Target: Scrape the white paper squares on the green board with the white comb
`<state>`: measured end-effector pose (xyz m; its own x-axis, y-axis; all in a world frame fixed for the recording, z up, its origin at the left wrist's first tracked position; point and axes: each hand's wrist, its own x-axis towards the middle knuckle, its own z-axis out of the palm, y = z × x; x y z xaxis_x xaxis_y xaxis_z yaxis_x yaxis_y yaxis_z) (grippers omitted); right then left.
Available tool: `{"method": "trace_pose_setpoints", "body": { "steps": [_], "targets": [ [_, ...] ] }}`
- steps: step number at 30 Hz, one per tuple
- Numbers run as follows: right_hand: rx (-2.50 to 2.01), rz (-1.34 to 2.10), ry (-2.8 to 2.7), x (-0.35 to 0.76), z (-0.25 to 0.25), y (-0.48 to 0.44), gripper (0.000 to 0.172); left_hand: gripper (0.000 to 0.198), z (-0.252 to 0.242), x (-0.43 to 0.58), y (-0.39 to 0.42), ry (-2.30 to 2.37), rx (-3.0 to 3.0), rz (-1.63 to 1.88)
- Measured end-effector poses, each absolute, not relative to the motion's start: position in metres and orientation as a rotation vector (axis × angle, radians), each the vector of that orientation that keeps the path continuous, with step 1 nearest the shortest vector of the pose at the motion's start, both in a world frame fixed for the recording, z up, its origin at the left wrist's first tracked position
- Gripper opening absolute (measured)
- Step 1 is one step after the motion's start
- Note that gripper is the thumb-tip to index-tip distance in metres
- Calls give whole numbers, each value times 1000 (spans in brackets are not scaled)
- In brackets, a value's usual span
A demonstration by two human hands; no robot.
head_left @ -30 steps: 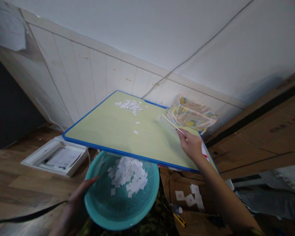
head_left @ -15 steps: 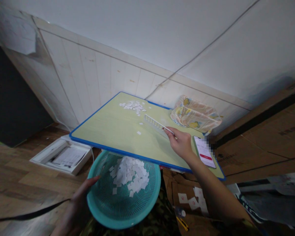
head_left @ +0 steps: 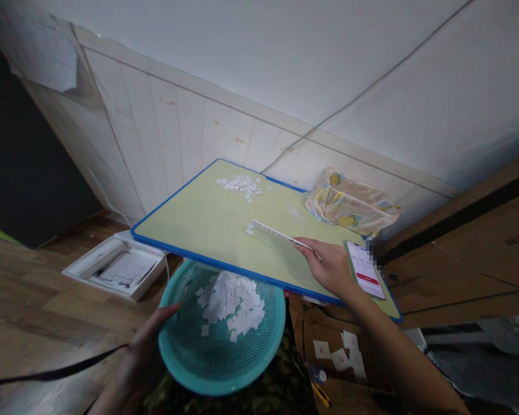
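Observation:
My left hand [head_left: 145, 351] grips the rim of a teal mesh basket [head_left: 190, 357], held just under the near edge of a yellow-green table [head_left: 207, 225] with a blue border. White paper squares [head_left: 231, 300] lie piled in the basket. My right hand [head_left: 328, 266] is closed on a clear plastic ruler [head_left: 277, 233] that lies across the tabletop, its far end against two white paper bits [head_left: 249, 229]. A heap of white paper bits [head_left: 240, 184] sits at the table's far corner.
A phone [head_left: 365, 270] with a lit screen lies on the table's right side, beside a floral cloth bundle [head_left: 350, 203]. A white tray with papers [head_left: 116, 268] rests on the wooden floor at left. Cardboard boxes [head_left: 467, 259] stand at right, with paper squares and a utility knife [head_left: 320, 395] below.
My right hand has swept the ruler leftward and toward the near edge, pushing loose paper bits along. The basket has stayed under the table edge in my left hand.

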<state>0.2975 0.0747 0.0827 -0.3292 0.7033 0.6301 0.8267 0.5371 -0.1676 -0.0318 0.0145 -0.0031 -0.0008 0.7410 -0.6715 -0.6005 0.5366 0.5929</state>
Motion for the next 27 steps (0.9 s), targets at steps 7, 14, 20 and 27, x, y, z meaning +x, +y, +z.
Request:
{"method": "trace_pose_setpoints", "body": {
  "steps": [7, 14, 20, 27],
  "targets": [
    [-1153, -145, -2191, 297, 88, 48, 24, 23, -9, -35, 13, 1124, 175, 1056],
    [-1195, -140, -2207, 296, 96, 33, 25, 23, -8, -33, 15, 1109, 149, 1056],
    [-1213, -161, -2198, 294, 100, 28, 23, 31, -18, -38, 15, 1078, 98, 1063],
    [-1212, -120, -2227, 293, 101, 18, 24, 35, -20, -41, 15, 1058, 115, 1041]
  ]
}}
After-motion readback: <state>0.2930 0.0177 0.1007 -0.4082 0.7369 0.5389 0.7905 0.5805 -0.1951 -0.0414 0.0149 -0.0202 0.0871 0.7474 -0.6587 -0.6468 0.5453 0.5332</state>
